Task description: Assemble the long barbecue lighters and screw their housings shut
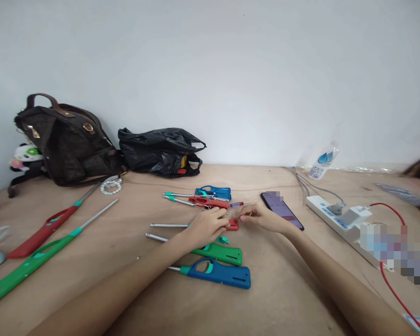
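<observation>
The person's left hand [209, 227] bends over a red lighter [234, 225] on the counter [276, 289], its fingers curled, though whether they grip anything cannot be told. Just to the right, the right hand [262, 217] holds thumb and fingers close together, any grip unclear. A green lighter [226, 254] and a blue lighter [224, 275] lie nearer, a screwdriver [241, 204] just beyond.

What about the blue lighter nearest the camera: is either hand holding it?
No, the blue lighter lies on the table, while the left hand and right hand are beyond it, near a red lighter.
</observation>
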`<state>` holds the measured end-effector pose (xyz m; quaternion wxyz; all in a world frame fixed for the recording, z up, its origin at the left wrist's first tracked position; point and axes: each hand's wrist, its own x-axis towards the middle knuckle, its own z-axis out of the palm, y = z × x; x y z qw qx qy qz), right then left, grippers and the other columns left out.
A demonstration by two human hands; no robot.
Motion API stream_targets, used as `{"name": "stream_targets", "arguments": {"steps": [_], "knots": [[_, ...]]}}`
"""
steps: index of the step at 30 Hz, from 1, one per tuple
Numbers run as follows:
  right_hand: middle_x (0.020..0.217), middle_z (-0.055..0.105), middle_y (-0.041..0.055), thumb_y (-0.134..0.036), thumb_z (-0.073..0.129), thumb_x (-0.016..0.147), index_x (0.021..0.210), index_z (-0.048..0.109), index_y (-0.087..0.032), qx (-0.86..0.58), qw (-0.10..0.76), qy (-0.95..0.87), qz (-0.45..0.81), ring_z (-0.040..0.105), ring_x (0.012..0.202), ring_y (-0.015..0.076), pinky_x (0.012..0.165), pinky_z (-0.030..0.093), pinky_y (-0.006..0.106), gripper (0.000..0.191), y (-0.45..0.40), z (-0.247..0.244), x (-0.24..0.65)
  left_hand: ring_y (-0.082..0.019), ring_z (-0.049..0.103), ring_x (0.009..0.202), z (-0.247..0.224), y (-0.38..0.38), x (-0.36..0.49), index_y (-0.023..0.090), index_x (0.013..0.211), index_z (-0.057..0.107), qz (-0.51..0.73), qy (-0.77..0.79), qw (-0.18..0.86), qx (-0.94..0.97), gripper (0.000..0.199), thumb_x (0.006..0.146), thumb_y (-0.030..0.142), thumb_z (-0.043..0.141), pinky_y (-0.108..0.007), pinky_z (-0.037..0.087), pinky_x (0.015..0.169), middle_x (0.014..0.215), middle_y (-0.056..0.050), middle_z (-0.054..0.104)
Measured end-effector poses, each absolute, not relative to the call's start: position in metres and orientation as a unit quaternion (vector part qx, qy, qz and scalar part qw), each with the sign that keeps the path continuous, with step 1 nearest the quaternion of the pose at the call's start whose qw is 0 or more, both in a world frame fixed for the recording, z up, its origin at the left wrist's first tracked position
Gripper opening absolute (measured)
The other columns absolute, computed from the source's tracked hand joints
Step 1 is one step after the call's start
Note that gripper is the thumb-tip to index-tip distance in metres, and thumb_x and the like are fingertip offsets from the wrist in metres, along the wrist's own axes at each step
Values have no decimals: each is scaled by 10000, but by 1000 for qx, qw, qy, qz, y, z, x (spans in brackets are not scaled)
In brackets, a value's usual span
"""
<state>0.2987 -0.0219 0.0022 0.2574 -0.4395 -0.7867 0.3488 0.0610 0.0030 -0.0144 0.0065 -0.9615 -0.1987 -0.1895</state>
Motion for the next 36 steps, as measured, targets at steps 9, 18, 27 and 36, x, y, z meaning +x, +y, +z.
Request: {"name": "stream_targets", "arguments": {"steps": [9, 18, 27, 36], "knots": [[895, 655, 67, -10, 523, 769, 810, 667, -156, -503, 197, -831, 135, 585, 763, 168, 690, 424, 265, 209, -18, -10, 296, -175, 532, 826, -14, 3, 61, 175, 799, 578, -189, -197, 4, -962, 93, 885, 160, 547, -284, 412, 692, 921, -32, 536], [858, 591, 66, -59, 489, 837, 812, 564, -160, -464, 161, -870, 50, 544, 790, 185, 716, 421, 290, 128, -19, -16, 289, -175, 532, 821, -14, 3, 61, 172, 798, 568, -182, -196, 17, -963, 99, 892, 164, 538, -282, 412, 702, 923, -38, 544], [868, 577, 71, -118, 452, 888, 834, 527, -173, -462, 164, -866, 97, 538, 820, 198, 736, 442, 316, 107, -26, -6, 283, -174, 532, 815, -13, 2, 61, 163, 800, 571, -184, -193, 15, -964, 79, 878, 150, 567, -276, 410, 703, 918, -35, 543], [856, 579, 72, -102, 487, 858, 816, 529, -171, -467, 164, -866, 72, 537, 841, 209, 742, 433, 318, 91, -24, -11, 277, -185, 537, 888, -17, 4, 61, 167, 822, 566, -175, -195, 9, -965, 67, 887, 159, 550, -273, 423, 759, 951, -41, 553]]}}
